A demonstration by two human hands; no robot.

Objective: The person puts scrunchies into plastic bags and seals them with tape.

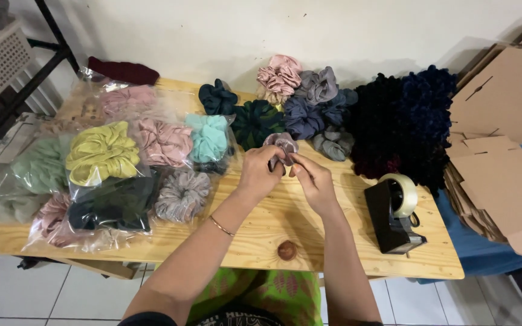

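While both hands meet over the middle of a wooden table (261,232), they pinch a small mauve scrunchie (281,145) between them

The scrunchie sits just above the fingertips, raised slightly off the tabletop; the left hand (260,172) grips its lower left edge with fingers curled closed, and the right hand (312,181) pinches its lower right edge with fingers drawn narrow. Directly behind it lies a heap of loose scrunchies (300,105) in pink, grey, slate blue and dark green, and further right a mound of black and navy ones (403,124). To the left, bagged scrunchies (122,163) in clear plastic crowd the table. A black tape dispenser (394,214) stands near the right hand, with flat cardboard boxes (505,151) beyond it
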